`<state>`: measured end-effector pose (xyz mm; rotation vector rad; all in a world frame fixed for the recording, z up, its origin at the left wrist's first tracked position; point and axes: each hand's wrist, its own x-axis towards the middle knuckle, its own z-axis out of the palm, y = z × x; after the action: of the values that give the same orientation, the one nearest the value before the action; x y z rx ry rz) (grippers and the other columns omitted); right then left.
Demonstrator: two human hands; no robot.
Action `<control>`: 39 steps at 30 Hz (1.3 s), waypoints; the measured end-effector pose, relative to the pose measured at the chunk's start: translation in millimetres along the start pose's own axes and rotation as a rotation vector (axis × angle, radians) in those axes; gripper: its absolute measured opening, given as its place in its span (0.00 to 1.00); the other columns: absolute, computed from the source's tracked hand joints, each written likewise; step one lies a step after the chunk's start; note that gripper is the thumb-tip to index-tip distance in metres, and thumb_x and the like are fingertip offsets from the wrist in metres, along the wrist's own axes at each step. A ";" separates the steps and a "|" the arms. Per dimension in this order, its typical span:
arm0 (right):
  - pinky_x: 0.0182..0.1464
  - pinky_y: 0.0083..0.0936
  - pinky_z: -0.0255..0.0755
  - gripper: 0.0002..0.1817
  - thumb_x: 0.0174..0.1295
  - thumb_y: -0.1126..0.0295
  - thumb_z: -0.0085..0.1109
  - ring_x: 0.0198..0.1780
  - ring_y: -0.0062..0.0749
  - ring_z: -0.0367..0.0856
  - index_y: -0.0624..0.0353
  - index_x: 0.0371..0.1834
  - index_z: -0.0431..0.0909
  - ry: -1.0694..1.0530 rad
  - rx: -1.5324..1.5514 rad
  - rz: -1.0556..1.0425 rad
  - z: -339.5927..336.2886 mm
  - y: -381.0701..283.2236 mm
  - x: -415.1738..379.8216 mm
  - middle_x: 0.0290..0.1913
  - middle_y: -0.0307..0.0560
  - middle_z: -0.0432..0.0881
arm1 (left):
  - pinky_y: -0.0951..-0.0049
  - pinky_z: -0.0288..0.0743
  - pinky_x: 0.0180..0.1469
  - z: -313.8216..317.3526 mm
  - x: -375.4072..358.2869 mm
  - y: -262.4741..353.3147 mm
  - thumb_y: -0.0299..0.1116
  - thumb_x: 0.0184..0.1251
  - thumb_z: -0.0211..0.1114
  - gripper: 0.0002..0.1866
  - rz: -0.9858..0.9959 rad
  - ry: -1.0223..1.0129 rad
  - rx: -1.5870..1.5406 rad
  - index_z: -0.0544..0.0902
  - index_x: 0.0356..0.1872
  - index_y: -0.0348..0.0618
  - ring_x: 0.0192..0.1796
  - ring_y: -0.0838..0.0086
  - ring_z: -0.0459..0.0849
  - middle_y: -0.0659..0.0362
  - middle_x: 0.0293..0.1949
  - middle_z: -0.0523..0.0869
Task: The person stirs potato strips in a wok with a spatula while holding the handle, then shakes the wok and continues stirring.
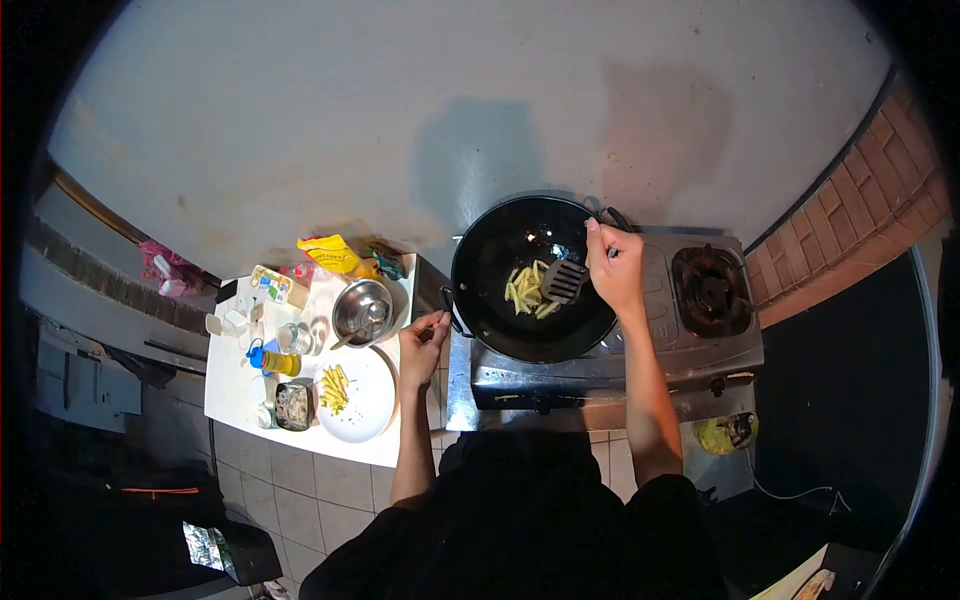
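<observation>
A black wok sits on the left burner of a steel two-burner stove. Pale yellow potato strips lie inside it. My right hand grips the handle of a black slotted spatula, whose blade rests among the strips. My left hand holds the wok's near-left handle. Both forearms reach up from the bottom of the view.
A white table to the left carries a white plate with raw strips, a steel bowl, an oil bottle, a yellow packet and small containers. The stove's right burner is bare. A wall rises behind.
</observation>
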<state>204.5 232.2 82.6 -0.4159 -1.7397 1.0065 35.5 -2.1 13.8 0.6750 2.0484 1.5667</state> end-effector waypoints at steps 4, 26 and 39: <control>0.21 0.25 0.50 0.21 0.65 0.74 0.52 0.18 0.15 0.54 0.67 0.14 0.61 0.096 0.013 0.043 14.6 12.8 -10.2 0.11 0.40 0.58 | 0.83 0.69 0.37 -4.0 7.0 -5.4 0.33 0.63 0.66 0.12 0.136 -0.026 0.069 0.84 0.40 0.32 0.31 0.85 0.74 0.65 0.28 0.80; 0.26 0.20 0.54 0.15 0.57 0.77 0.57 0.24 0.14 0.59 0.62 0.16 0.62 -0.110 0.169 0.116 29.1 18.4 -5.1 0.17 0.34 0.63 | 0.84 0.68 0.33 -5.5 15.1 -16.2 0.31 0.61 0.68 0.11 0.085 -0.040 -0.014 0.85 0.35 0.31 0.28 0.86 0.73 0.67 0.23 0.78; 0.20 0.19 0.49 0.22 0.66 0.68 0.55 0.18 0.11 0.56 0.58 0.13 0.63 0.042 0.273 0.357 27.1 31.6 -16.5 0.14 0.30 0.62 | 0.84 0.68 0.33 -1.7 12.3 -6.9 0.32 0.60 0.69 0.11 0.052 0.002 -0.019 0.84 0.34 0.31 0.29 0.85 0.73 0.67 0.24 0.78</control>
<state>181.1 227.9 44.7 -0.5780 -1.4907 1.4588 24.3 2.9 6.6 0.7253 2.0304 1.6143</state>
